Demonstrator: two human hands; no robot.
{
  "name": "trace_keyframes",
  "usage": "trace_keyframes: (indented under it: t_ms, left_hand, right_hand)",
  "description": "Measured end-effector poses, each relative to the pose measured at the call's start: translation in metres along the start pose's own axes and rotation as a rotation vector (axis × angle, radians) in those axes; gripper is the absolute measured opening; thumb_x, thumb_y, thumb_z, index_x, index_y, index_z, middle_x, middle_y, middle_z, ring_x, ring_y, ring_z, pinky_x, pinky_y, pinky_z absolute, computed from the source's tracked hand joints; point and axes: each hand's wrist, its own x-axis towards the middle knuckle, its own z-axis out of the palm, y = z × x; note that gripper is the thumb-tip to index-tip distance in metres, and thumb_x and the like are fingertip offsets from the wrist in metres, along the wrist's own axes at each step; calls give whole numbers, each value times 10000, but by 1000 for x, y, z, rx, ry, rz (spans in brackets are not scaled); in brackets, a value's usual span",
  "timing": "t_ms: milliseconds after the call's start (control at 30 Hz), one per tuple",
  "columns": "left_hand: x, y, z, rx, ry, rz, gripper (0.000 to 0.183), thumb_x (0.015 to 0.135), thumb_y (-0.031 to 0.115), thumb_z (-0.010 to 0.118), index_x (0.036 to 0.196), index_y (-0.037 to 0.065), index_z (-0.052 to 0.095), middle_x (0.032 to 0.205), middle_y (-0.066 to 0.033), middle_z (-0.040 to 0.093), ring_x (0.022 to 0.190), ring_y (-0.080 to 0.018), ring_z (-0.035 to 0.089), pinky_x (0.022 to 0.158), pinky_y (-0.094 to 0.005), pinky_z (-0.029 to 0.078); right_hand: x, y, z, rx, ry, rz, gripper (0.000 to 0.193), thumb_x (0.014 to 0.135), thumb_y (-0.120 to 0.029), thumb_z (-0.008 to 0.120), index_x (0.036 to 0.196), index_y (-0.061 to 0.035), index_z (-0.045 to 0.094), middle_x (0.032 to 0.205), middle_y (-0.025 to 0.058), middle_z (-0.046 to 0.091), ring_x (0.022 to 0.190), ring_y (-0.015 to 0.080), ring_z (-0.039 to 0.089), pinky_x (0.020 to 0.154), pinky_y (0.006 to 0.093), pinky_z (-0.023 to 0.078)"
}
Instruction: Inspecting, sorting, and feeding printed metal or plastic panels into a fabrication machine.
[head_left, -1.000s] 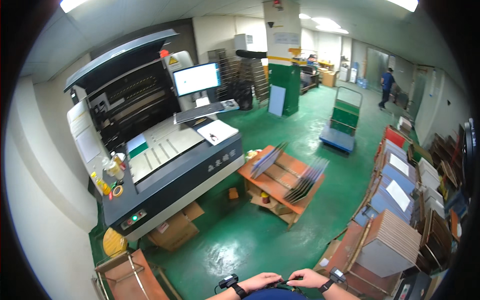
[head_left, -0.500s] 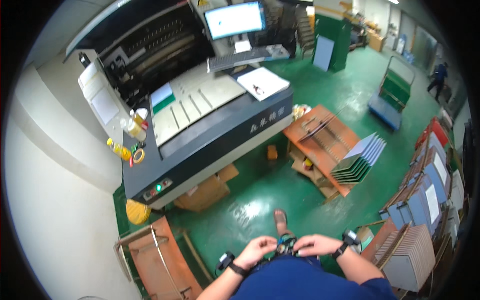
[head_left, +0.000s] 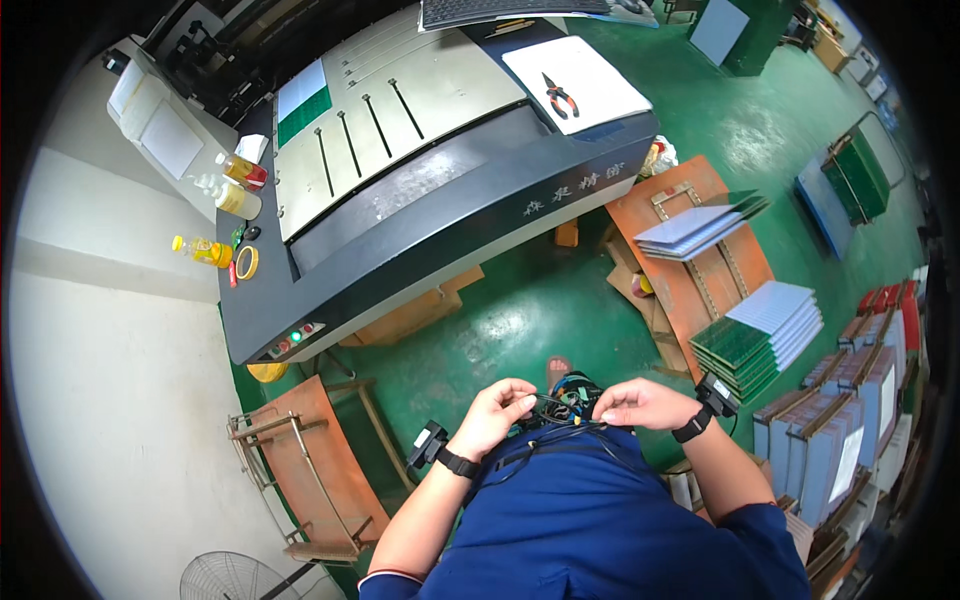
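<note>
My view has dropped further since half a second ago: the monitor and the far aisle have gone off the top, and my own hands, which sat small at the lower edge, now lie well up in the picture and much larger. They have stayed close together over my waist the whole time, so I judge the work in hand is the same fiddling with the cables, only now properly under my eyes.

Starting at the left, a fan guard (head_left: 232, 578) shows at the bottom edge, with an orange rack trolley (head_left: 305, 465) above it and small bottles (head_left: 228, 195) on the corner of the big grey machine (head_left: 420, 200). My left hand (head_left: 497, 412) is curled, its fingers pinched together on a thin dark wire; a black wrist device (head_left: 440, 455) sits on that forearm. The cable bundle (head_left: 567, 400), dark with blue and a little yellow, hangs between both hands, right against my blue shirt (head_left: 600, 510) and above my foot on the green floor (head_left: 500, 330). My right hand (head_left: 645, 403) is closed over the bundle's other side, though I cannot tell just what its fingertips grip. Red-handled pliers (head_left: 561, 96) lie on a white sheet far up on the machine. To the right stand stacks of green boards (head_left: 755, 345) on an orange pallet (head_left: 700, 250).
</note>
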Motion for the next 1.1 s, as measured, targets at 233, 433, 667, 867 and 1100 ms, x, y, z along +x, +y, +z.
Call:
trace_keyframes:
  t_ms: [233,433,667,867,1100]
  left_hand:
    - [36,61,6,14,-123,111,178,841,55,600,1012,19,566,905,-4,587,823,-72,549,741,-214,447]
    - [77,97,-19,-97,-325,162,183,867,87,573,1035,17,558,935,-11,576,876,-77,538,777,-217,434]
    - [118,146,-84,112,-425,141,227,890,83,528,1101,-1,524,986,-28,580,926,-81,526,816,-228,423]
    - [95,218,-176,258,-171,235,249,888,130,539,1093,-11,539,1053,-64,593,976,-130,547,853,-266,435]
    - [47,224,-308,37,484,369,172,873,101,543,1011,0,563,942,-82,620,902,-139,573,817,-254,443]
  right_hand:
    - [48,6,-35,73,-53,110,135,884,-155,545,929,-31,573,877,-5,574,827,72,527,766,233,430]
    - [95,-10,-30,548,73,7,102,887,-122,523,967,-59,534,879,-19,535,858,81,516,802,245,417]
    - [163,-55,-31,446,258,-62,244,917,-182,485,1095,-24,542,967,-8,555,907,83,492,847,241,390]
    - [193,-142,-49,-206,513,-199,247,916,-186,501,1054,6,567,973,46,604,920,107,545,826,253,435]
    - [233,-274,-63,-207,646,-474,234,912,-187,490,995,13,579,926,88,628,862,156,594,778,273,460]
